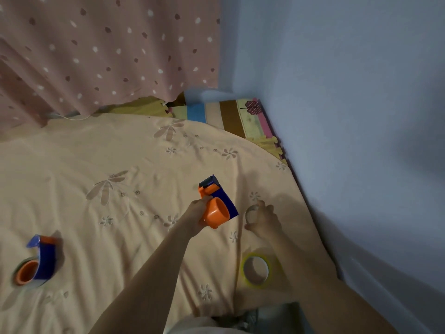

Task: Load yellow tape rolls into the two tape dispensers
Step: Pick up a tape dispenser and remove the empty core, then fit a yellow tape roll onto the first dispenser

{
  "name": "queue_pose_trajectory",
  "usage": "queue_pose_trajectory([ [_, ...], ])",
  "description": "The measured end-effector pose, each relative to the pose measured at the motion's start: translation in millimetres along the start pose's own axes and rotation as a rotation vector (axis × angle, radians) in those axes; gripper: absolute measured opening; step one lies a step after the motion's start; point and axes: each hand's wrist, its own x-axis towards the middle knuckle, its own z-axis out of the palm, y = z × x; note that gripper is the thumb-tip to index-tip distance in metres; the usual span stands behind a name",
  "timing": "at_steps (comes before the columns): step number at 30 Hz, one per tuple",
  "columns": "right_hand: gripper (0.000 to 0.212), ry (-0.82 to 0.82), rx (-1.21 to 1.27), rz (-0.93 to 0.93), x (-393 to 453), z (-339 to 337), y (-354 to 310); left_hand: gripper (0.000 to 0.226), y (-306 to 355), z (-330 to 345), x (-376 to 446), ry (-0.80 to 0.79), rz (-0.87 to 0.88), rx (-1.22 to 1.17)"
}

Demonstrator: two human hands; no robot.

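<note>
My left hand (196, 214) grips a blue and orange tape dispenser (216, 203) and holds it above the bed, its orange hub empty and facing me. To its right, my right hand (263, 219) curls around a small tape roll (251, 213) that rests on the sheet. A yellow tape roll (256, 270) lies flat on the sheet nearer to me, below my right hand. A second blue and orange dispenser (38, 261) lies on the sheet at the far left; a roll seems to sit around its hub.
All of this lies on a peach flowered bedsheet (120, 189). A pink dotted curtain (108, 51) hangs behind it, and a grey-blue wall (361, 116) runs along the right side. A striped pillow (228, 114) sits in the far corner.
</note>
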Motion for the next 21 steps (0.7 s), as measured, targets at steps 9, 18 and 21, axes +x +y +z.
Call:
queue_pose_trajectory([
  [9,0.086,-0.026,-0.132,0.047,8,41,7,0.044,-2,-20,-1,0.018,-0.035,0.027],
  [18,0.088,-0.139,-0.148,0.036,25,37,2,0.049,9,-24,-5,0.042,-0.065,0.004],
  [21,0.088,-0.134,-0.132,0.054,22,33,1,0.051,5,-19,-4,0.025,-0.058,-0.006],
])
